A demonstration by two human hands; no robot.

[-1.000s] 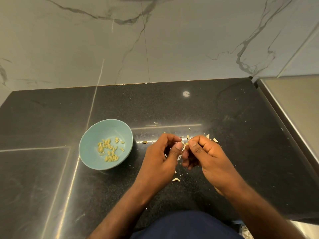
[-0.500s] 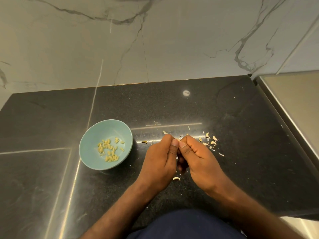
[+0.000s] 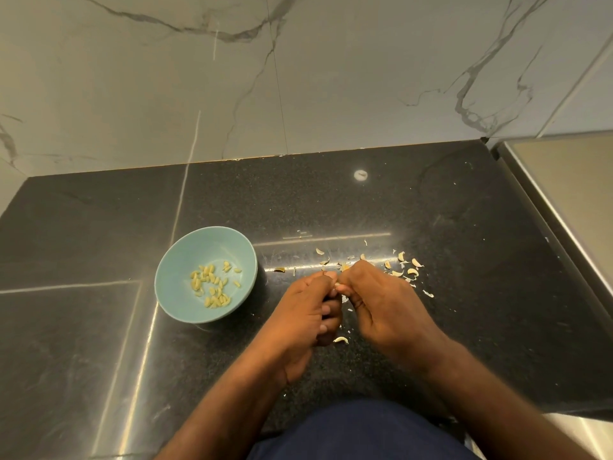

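While your dark blue garment (image 3: 358, 433) fills the near edge, your left hand (image 3: 308, 313) and right hand (image 3: 381, 303) meet just above the counter. The thumb and forefinger of each pinch a small pale seed (image 3: 337, 285) between them, and the left hand's other fingers are curled under. One curled pale husk scrap (image 3: 341, 340) lies on the stone between the two hands. You look to be midway through cracking the seed's husk, so shelling is the step in hand. The next move probably calls for a short, firm pull with the nails to split it, then a carry leftward to drop the kernel into the round teal ceramic bowl (image 3: 172, 260). That bowl sits near your left hand and holds a thin heap of yellowish shelled kernels (image 3: 212, 287). A scatter of husk pieces (image 3: 406, 265) lies just beyond your right hand on the polished black stone counter (image 3: 464, 220), backed by the grey-veined white marble wall (image 3: 298, 78). Compared with a second ago, your right hand has drawn in toward the left and uncovered that scatter, while the bowl and its kernels sit unchanged.
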